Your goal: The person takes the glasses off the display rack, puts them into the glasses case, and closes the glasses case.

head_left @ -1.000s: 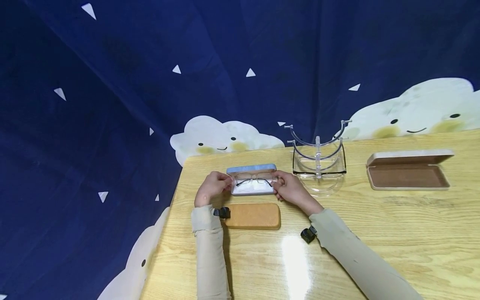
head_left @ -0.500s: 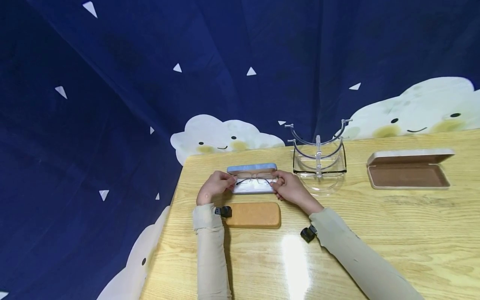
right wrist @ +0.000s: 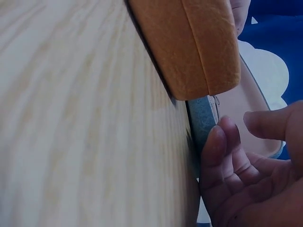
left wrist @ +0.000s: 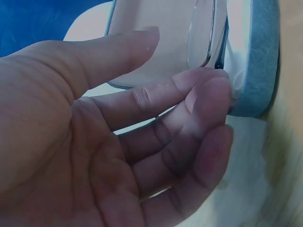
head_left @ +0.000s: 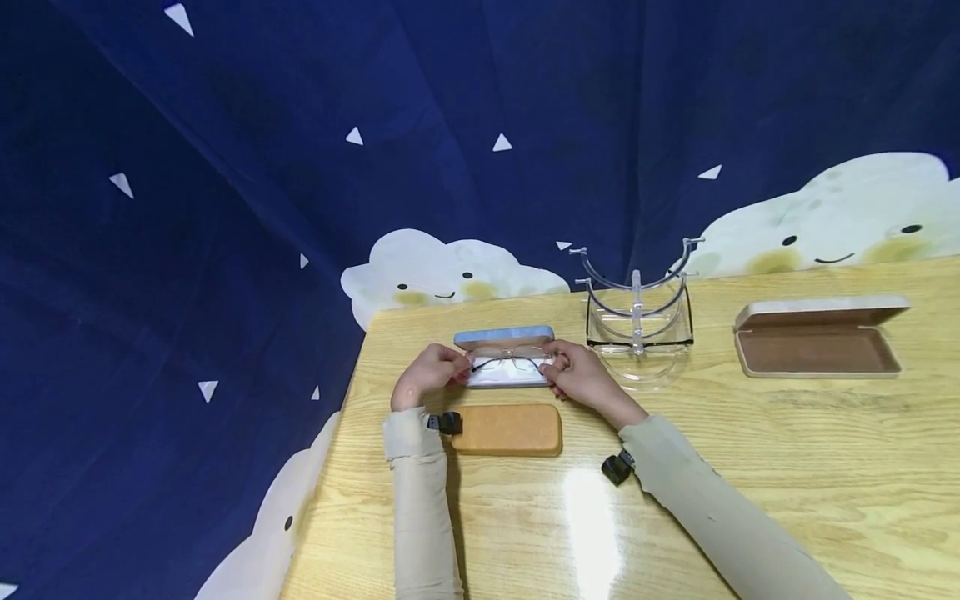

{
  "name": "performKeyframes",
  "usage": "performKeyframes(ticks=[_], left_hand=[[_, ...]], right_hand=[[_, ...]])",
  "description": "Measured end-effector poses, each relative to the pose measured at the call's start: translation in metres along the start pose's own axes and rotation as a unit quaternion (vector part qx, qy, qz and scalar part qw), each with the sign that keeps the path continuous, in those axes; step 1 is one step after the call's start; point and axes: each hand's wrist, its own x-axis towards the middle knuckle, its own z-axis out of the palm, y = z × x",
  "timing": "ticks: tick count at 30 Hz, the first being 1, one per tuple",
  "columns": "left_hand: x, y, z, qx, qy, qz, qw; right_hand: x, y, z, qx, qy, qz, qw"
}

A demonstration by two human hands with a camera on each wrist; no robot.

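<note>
Thin-framed eyeglasses [head_left: 517, 358] lie in an open blue eyeglass case [head_left: 504, 337] with a pale lining, their dark temple ends toward the front. At the case's left end is my left hand [head_left: 433, 368]; the left wrist view shows its bent fingertips at the glasses' edge beside the case wall [left wrist: 260, 56], thumb raised apart. From the other side my right hand [head_left: 579, 375] reaches to the right end of the case. Its fingertips [right wrist: 215, 142] touch near the case rim by a thin wire part of the glasses, with the thumb held away.
A closed orange-brown eyeglass case [head_left: 510, 430] lies just in front of the blue one. To the right stand a clear display stand [head_left: 637, 312] bearing black-framed glasses [head_left: 652, 344] and an open white case [head_left: 817, 354] with brown lining. A dark blue curtain [head_left: 480, 192] hangs behind the table.
My left hand has shifted slightly right along the case's end. The glasses have moved slightly within the case, while my right hand stays nearly still.
</note>
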Motion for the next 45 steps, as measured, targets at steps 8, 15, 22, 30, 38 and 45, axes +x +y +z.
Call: performKeyframes(ticks=[8, 15, 22, 30, 38, 45], left_hand=[[-0.004, -0.005, -0.004, -0.013, 0.03, -0.005, 0.9995], [-0.002, -0.004, -0.001, -0.036, 0.066, -0.032, 0.9967], [0.003, -0.002, 0.003, -0.077, 0.055, -0.034, 0.995], [0.005, -0.006, 0.001, -0.09, 0.032, -0.014, 0.9953], [0.003, -0.009, -0.001, -0.138, -0.005, -0.008, 0.9904], [0.002, -0.011, -0.003, -0.168, -0.027, -0.009, 0.9854]], right_hand=[[-0.001, 0.002, 0.003, 0.04, 0.021, 0.011, 0.999], [-0.003, 0.0, 0.005, 0.036, 0.054, 0.039, 0.997], [-0.002, 0.0, 0.005, 0.042, 0.064, 0.035, 0.996], [0.004, -0.001, 0.004, 0.019, 0.049, 0.047, 0.998], [0.012, -0.007, 0.006, 0.022, 0.064, 0.069, 0.995], [0.014, -0.007, 0.002, 0.042, 0.048, 0.08, 0.995]])
